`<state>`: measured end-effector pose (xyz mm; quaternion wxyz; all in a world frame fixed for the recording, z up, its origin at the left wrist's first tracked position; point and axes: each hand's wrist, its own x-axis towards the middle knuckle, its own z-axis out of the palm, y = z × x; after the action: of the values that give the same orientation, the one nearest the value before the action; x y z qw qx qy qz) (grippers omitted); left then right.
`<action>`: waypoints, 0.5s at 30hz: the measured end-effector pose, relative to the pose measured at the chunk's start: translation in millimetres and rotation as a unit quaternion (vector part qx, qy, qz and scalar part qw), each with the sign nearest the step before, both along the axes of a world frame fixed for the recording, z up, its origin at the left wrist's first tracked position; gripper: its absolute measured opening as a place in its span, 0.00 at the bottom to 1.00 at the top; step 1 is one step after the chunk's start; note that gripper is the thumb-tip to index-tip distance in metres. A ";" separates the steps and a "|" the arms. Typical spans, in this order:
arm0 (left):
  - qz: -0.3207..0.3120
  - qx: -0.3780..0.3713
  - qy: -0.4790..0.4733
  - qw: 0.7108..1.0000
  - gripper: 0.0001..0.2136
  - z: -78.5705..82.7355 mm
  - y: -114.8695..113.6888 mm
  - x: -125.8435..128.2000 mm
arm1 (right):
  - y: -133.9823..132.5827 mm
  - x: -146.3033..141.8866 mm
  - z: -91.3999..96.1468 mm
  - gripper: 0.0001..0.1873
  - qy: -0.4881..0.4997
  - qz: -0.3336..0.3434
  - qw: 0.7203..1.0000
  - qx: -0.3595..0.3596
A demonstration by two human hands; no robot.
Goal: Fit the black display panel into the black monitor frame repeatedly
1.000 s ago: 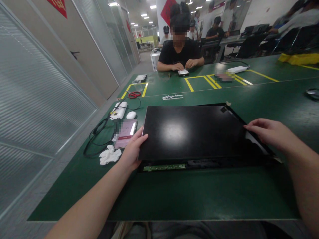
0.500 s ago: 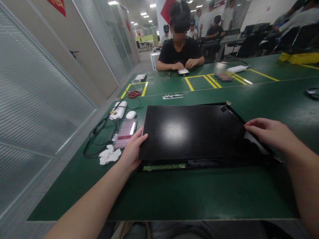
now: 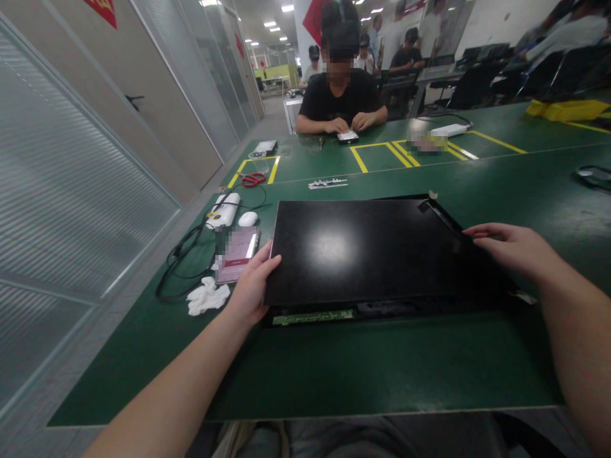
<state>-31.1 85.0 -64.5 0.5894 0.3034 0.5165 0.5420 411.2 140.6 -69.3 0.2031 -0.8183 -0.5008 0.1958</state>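
A glossy black LCD screen panel (image 3: 372,254) lies slightly askew over a black backing frame (image 3: 405,309), whose back edge and right side show past it. Along the front, a narrow green circuit board (image 3: 312,317) is exposed below the panel. My left hand (image 3: 252,280) grips the panel's left edge, thumb on top and fingers underneath. At the right side, my right hand (image 3: 510,249) has its fingertips closed on the frame's edge; the exact contact is partly hidden. Pale tape tabs (image 3: 433,194) stick up at the frame's right corners.
Left of the panel are a phone (image 3: 236,253), crumpled tissue (image 3: 207,296), a white mouse-like object (image 3: 248,219), a white power strip (image 3: 223,210) with black cable, and red scissors (image 3: 252,179). White strips (image 3: 328,184) lie behind. Across the green table (image 3: 382,375), a person (image 3: 341,102) handles a small device.
My right fingertips have shifted slightly back along the right edge, and a thin strip between panel and frame shows more there. My left hand keeps its hold. The view has moved slightly.
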 end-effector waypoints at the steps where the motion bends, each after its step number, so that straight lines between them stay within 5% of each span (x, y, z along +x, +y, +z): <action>1: 0.000 0.001 0.000 1.000 0.31 0.0 -0.1 0.1 | 0.7 -0.5 -0.6 0.21 0.003 0.007 1.000 -0.007; 10: -0.010 0.007 0.005 1.000 0.33 0.7 0.1 1.4 | 7.6 6.4 -7.9 0.24 -0.098 0.074 0.991 -0.061; 15: -0.011 0.002 -0.005 1.000 0.32 -0.7 0.2 1.6 | 11.6 18.0 -19.9 0.22 -0.124 0.122 0.984 -0.029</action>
<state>-29.5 85.3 -65.2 0.5976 0.3075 0.5086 0.5382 429.2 152.1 -89.2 0.0902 -0.7745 -0.6124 0.1302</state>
